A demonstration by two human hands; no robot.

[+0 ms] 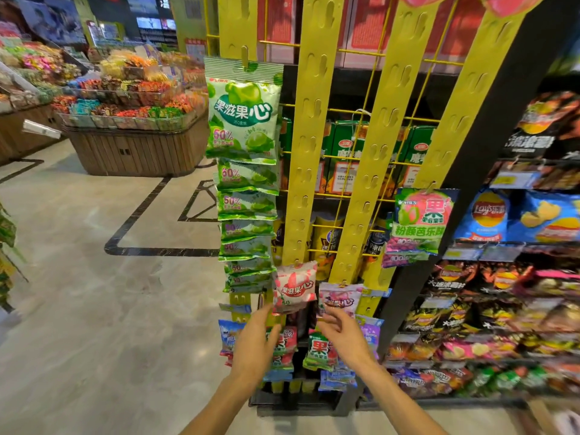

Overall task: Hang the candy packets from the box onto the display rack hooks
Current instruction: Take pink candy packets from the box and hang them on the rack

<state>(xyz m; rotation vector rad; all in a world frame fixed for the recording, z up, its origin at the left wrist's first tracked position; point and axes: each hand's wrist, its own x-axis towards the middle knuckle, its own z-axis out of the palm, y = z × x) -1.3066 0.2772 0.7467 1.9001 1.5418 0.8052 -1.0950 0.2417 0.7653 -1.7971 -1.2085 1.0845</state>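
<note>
Yellow hook strips (309, 127) hang on a wire rack. The left strip carries a column of green candy packets (243, 111). A white-and-red candy packet (295, 285) hangs low on the second strip; my left hand (255, 343) reaches up to its lower left corner, fingertips touching it. A pink packet (340, 298) hangs at the bottom of the third strip, and my right hand (345, 334) is just below it with fingers spread. A pink-green packet (420, 218) hangs on the fourth strip. The box is not in view.
More small packets (320, 350) hang low on the rack behind my hands. Shelves of chip bags (514, 215) stand to the right. A wooden candy island (131, 120) stands at the back left across an open tiled floor (94, 309).
</note>
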